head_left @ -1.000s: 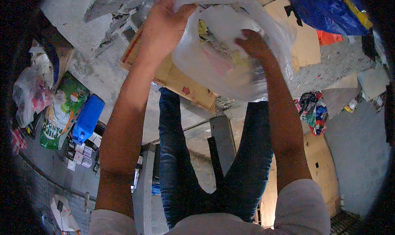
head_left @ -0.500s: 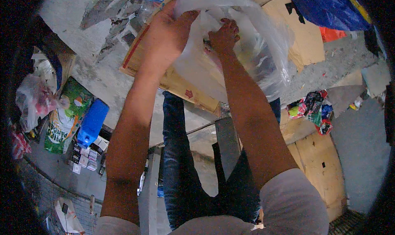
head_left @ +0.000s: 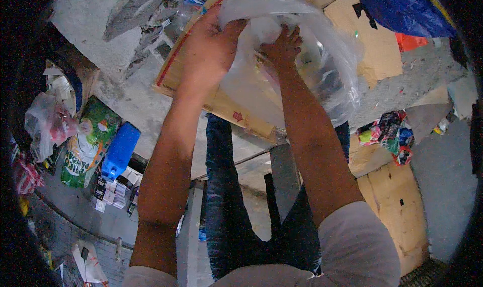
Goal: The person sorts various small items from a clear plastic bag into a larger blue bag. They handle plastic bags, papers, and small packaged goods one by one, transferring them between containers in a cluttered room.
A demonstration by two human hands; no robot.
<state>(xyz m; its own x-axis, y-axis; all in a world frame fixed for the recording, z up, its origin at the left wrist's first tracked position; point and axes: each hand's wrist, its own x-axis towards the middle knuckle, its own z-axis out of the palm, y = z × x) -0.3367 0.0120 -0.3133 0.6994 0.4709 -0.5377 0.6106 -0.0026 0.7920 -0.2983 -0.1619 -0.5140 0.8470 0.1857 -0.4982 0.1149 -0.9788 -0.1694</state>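
At the upper middle is a large translucent plastic bag (head_left: pixel 334 70), its mouth open and pale, mixed scraps inside. My left hand (head_left: pixel 209 53) is closed on the bag's left rim, thumb on the plastic. My right hand (head_left: pixel 282 48) reaches inside the bag, its fingers spread and slightly bent among the contents; what its fingertips touch is unclear. A flattened cardboard box (head_left: pixel 246 123) with red print lies beneath the bag, above my jeans-clad legs.
Left are a green printed sack (head_left: pixel 95 126), blue jug (head_left: pixel 121 148), tied plastic bag (head_left: pixel 48 126) and small boxes (head_left: pixel 110 194). Right are cardboard sheets (head_left: pixel 382 206), crumpled wrappers (head_left: pixel 387 136), a blue tarp (head_left: pixel 397 10) and a red item (head_left: pixel 410 40). Rough concrete (head_left: pixel 90 30) fills the upper left.
My right hand has moved left and upward, deeper into the bag, its forearm now across the bag's lower right. My left hand keeps its grip; the whole view has shifted slightly rightward.
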